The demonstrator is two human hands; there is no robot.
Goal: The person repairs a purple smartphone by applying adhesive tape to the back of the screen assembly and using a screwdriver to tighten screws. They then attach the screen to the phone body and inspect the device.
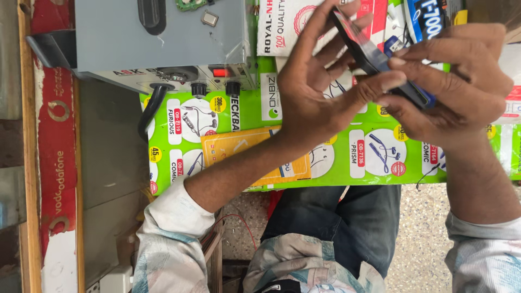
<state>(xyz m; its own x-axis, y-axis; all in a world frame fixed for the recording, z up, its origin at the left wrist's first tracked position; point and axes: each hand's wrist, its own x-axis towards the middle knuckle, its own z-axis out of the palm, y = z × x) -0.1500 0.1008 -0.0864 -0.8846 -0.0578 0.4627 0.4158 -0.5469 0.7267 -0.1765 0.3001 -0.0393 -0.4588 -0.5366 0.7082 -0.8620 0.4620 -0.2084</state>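
A person holds a slim dark phone point(380, 59) between both bare hands above a counter point(374, 168) covered with a bright green printed sheet. Taking the phone as the landmark: its long axis runs on a slant from the upper left of the view down to the lower right, thin edge turned toward the camera. The left hand point(320, 81) sits just left of and below the phone, fingers spread and half open, the thumb and fingertips pressing on the phone's lower edge and near end. The right hand point(461, 87) lies just right of the phone, fingers curled closed around its far end, so both hands touch it and neither is nearer. Behind the phone, a white carton point(282, 27) with red and black print rests on the counter, and a blue and white label point(429, 19) shows above the phone's right end. Well to the left of the phone stands a grey box-shaped machine point(157, 38) with black knobs and a small red switch. Below and left of the phone lies an orange flat packet point(244, 149) on the green sheet, which bears white oval panels with pictures of earphones.
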